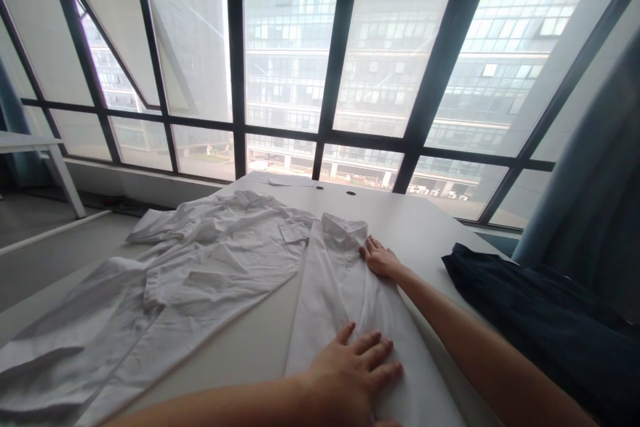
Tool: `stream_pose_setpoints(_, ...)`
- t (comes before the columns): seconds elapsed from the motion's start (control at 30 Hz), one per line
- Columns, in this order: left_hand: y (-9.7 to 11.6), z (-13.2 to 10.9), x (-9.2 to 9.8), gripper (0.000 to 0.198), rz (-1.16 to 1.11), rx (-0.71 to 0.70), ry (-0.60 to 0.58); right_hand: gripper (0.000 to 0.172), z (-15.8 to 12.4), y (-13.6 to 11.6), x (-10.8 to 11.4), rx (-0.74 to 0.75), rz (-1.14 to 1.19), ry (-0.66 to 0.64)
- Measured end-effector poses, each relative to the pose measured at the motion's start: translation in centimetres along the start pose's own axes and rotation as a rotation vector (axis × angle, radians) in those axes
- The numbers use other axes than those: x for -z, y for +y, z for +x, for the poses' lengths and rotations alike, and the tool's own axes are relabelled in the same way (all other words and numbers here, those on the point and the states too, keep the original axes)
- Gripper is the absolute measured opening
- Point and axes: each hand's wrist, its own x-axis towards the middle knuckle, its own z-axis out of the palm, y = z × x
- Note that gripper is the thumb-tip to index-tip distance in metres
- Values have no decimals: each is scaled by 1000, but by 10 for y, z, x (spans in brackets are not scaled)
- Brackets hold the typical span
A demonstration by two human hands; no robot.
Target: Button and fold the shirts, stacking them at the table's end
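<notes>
A long, folded white garment [320, 320] lies flat on the white bench [405, 217] directly in front of the person, beneath both hands. Its long axis runs away from the body, drifting slightly left towards the far end, where the cloth gathers into a creased, collar-like edge.

The right hand [379, 258] is the one nearer that far end: it rests on the garment's right border, just beside the creased edge, so that most of the cloth's width lies to the left of its fingers. Those fingers are extended and laid on the cloth, gripping nothing. The left hand [356, 368] is closer to the body, palm down on the near stretch, its fingers spread wide and pressed flat, with the creased edge lying well beyond them.

To the left, a rumpled white garment [240, 247] with gathered bands spreads over the bench, close beside the folded one at the far end. A dark navy garment [530, 313] lies to the right, beyond the right forearm.
</notes>
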Motion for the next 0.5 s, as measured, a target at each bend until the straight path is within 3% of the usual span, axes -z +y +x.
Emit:
stream_pose_setpoints(0.17,-5,2,-3,77,-15,-3,16,54,22,-1,4,-60,12,0)
stream_pose_setpoints(0.27,-6,1,-2,76,-8,-24,57,52,24,-6,8,-121,-7,103)
stream_pose_setpoints(0.4,-9,-1,0,71,35,-51,96,48,1,-17,12,-150,-84,416)
stream_pose_setpoints(0.5,-20,3,4,69,91,-76,104,49,-35,-23,11,-48,-87,433)
